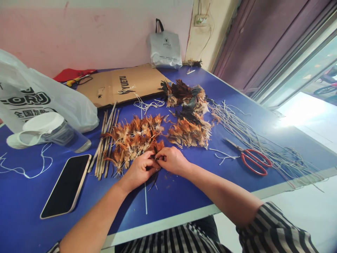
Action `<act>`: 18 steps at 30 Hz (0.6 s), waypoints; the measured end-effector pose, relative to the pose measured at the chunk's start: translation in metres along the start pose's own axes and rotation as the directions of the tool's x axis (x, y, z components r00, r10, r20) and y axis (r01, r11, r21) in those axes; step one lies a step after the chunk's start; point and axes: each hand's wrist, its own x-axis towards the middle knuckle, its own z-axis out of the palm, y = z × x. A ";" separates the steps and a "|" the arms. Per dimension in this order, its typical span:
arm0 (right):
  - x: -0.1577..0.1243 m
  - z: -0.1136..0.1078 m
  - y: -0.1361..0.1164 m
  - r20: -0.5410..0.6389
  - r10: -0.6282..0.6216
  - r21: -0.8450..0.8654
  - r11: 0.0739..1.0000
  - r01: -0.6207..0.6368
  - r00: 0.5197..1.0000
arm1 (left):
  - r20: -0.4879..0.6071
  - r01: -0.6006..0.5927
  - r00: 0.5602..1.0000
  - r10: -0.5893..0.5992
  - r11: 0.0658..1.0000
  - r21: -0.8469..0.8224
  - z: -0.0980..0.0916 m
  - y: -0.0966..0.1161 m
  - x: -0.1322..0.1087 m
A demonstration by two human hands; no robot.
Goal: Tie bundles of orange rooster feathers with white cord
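Left hand (143, 166) and right hand (171, 161) pinch a brown feather tuft (158, 145) beside the orange feather bundles (137, 134)

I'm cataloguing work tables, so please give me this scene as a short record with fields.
Surface: blue table
Left hand: fingers closed around a small feather bunch
Right hand: fingertips pinching at the same bunch
Beyond the hands: orange-brown feathers, darker feathers, flattened cardboard
Left side: thin sticks, phone, white plastic bag
Right side: red-handled scissors, pale strings
By the wall: silver bag
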 end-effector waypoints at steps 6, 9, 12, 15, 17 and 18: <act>0.002 -0.003 -0.003 0.035 0.064 0.010 0.998 -0.065 0.997 | -0.007 0.008 1.000 -0.008 0.998 0.056 0.003 -0.006 -0.002; 0.003 -0.004 -0.003 0.042 0.078 0.054 0.995 -0.080 0.996 | -0.035 -0.008 0.999 0.009 0.999 0.038 0.004 -0.007 -0.002; 0.004 -0.006 -0.003 0.052 0.095 0.066 0.993 -0.098 0.994 | -0.101 -0.011 0.995 0.015 0.999 0.044 0.003 -0.002 -0.001; 0.004 -0.008 -0.003 0.081 0.109 0.056 0.992 -0.114 0.991 | -0.152 0.024 0.988 -0.009 0.995 0.098 0.001 0.005 0.000; 0.005 -0.009 -0.004 0.092 0.099 0.043 0.994 -0.103 0.991 | -0.136 0.035 0.991 -0.020 0.994 0.103 -0.002 0.006 0.000; 0.005 -0.010 -0.005 0.097 0.093 0.034 0.995 -0.096 0.991 | -0.108 0.035 0.994 -0.026 0.996 0.084 -0.003 0.005 0.000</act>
